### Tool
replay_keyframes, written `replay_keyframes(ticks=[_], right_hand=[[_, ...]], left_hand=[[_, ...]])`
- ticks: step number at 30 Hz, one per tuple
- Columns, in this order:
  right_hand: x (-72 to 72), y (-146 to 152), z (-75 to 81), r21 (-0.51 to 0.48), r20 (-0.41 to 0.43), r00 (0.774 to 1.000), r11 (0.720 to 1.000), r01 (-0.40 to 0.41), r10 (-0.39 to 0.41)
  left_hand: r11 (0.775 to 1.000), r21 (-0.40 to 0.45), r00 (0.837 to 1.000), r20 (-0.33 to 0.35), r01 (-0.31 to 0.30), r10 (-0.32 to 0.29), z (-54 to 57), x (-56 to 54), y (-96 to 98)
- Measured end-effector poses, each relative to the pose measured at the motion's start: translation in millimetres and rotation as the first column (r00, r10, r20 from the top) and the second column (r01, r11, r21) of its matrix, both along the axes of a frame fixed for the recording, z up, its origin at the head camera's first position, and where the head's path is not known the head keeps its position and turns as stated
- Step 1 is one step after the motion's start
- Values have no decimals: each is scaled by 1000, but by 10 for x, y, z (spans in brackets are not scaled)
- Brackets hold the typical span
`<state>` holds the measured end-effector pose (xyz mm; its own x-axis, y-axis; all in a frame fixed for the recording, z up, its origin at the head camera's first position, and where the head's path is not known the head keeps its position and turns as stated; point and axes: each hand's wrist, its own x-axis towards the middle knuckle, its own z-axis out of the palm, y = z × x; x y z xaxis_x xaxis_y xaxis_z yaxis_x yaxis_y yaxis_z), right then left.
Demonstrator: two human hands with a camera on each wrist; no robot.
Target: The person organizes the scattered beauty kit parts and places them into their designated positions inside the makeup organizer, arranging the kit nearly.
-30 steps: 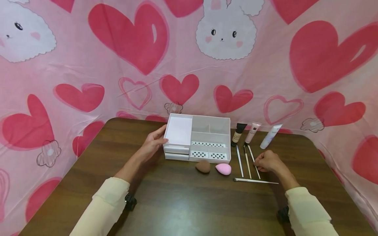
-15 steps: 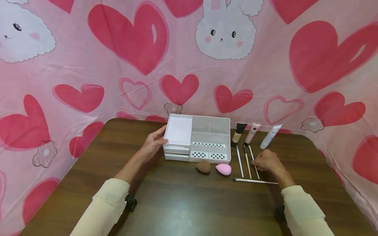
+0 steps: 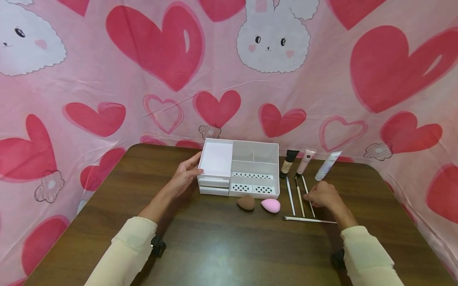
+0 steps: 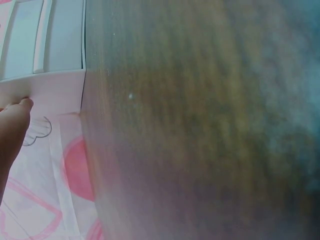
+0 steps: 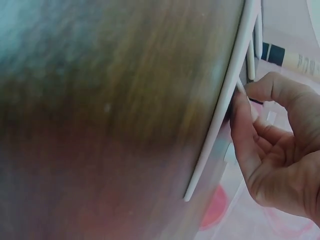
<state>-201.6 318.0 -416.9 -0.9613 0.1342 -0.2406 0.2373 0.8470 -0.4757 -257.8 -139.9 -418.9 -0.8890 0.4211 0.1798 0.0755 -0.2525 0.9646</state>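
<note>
In the head view my left hand (image 3: 184,174) rests against the left side of a white makeup organizer (image 3: 254,195), which has two drawers and open compartments. The left wrist view shows a fingertip touching the organizer's side wall (image 4: 60,92). With thumb and index finger, my right hand (image 3: 323,194) pinches the rightmost makeup brush (image 3: 305,184) of three that lie side by side. Left of it are a tan-handled brush (image 3: 299,196) and a white brush (image 3: 290,196). Another white brush (image 3: 311,219) lies crosswise in front of them. The right hand (image 5: 280,145) hides part of the pinched brush.
A brown makeup sponge (image 3: 246,202) and a pink sponge (image 3: 270,205) sit in front of the organizer. Behind the brushes stand a black-capped foundation tube (image 3: 288,163), a pink tube (image 3: 305,161) and a white tube (image 3: 328,166). A heart-patterned cloth (image 3: 222,71) hangs behind the wooden table (image 3: 214,246).
My right hand has shifted slightly left, and the brush it pinches has turned a little closer to parallel with its neighbours. The left hand stays at the organizer.
</note>
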Motion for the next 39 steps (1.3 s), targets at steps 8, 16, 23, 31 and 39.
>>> replay_keyframes(ticks=[8,16,23,31,39], right_hand=[[14,103,-44,-253,22,1000,967,24,-19],[51,121,-18,-368,56,998,930,-17,41],[93,133,-9,-459,42,993,885,-78,109],[102,107,52,-508,6,988,851,-132,156],[105,24,142,-546,-22,989,827,-136,148]], left_hand=[[1000,8,1000,-17,0,1,-19,-1,-2],[1000,10,1000,-12,-11,11,-18,7,-8],[1000,24,1000,-9,-9,10,-15,16,-6],[1000,22,1000,-12,-14,14,-14,15,-4],[1000,18,1000,-12,-20,20,-24,4,9]])
